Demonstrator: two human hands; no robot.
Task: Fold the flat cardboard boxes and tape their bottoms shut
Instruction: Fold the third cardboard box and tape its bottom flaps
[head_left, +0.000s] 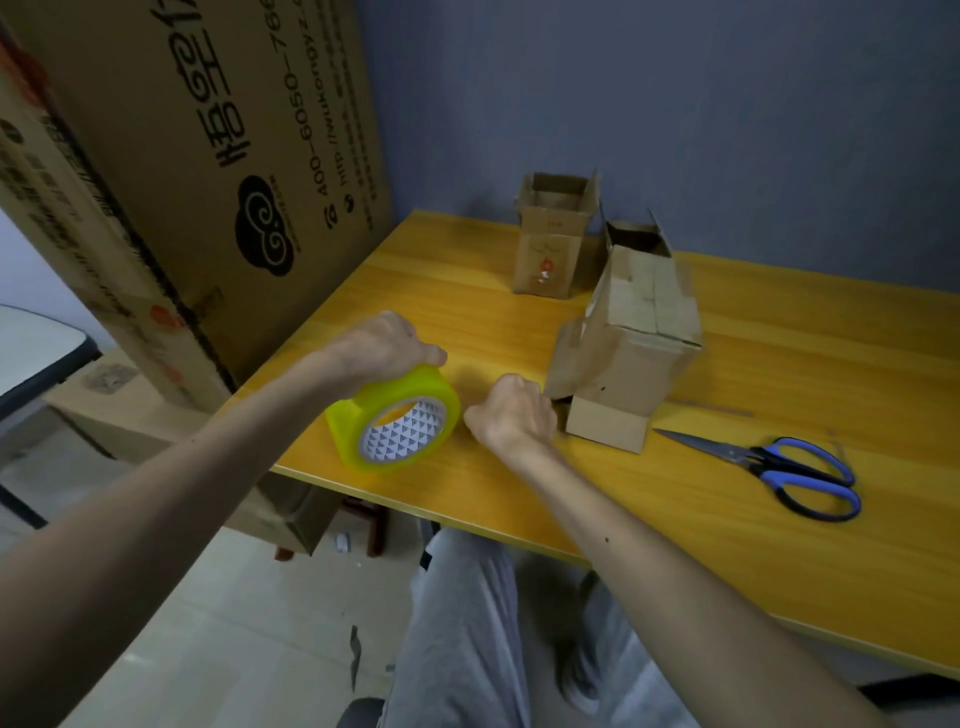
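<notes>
Seated at a yellow table (779, 571), its near edge slanting from 9 o'clock down to 4 o'clock, knees tucked beneath. Hemmed in at 10 o'clock by a big printed carton (208, 156) standing against the table's left edge, and at 12 by a blue-grey wall (675, 104); bare board open toward 3 and 5 o'clock. Gripping with the left hand (382, 343) — fingers curled over the top — a yellow tape roll (395, 421), tilted, close to the near edge. Just at 3 o'clock of the roll, the right hand (511, 415), curled into a fist, back turned up; cannot tell whether anything is pinched inside. Just beside that fist at 2 o'clock, a folded cardboard box (623, 343) lying tilted, far end open, inside hidden. Beyond at 12 o'clock, a second box (553, 244) — upright, top flaps raised, only inner walls showing. At 4 o'clock of the tilted box, blue-handled scissors (779, 467), blades together, flat on the board.
</notes>
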